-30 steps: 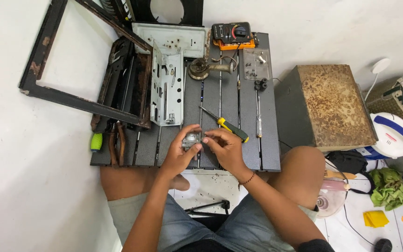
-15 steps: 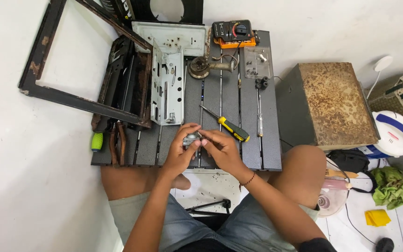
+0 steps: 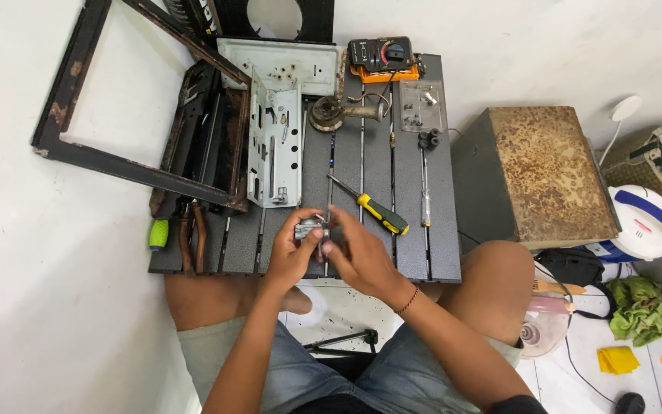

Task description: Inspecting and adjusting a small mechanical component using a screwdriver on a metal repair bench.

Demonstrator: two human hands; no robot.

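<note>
Left hand (image 3: 291, 257) and right hand (image 3: 362, 257): fingers clamped on a small shiny metal part (image 3: 312, 228); ribbed dark table (image 3: 392, 176) beneath.

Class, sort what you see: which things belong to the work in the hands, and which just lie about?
In hand: small metal part, held by left hand and right hand.

Lying about: yellow-handled screwdriver, multimeter, pliers, rusty metal box, grey metal bracket.
</note>
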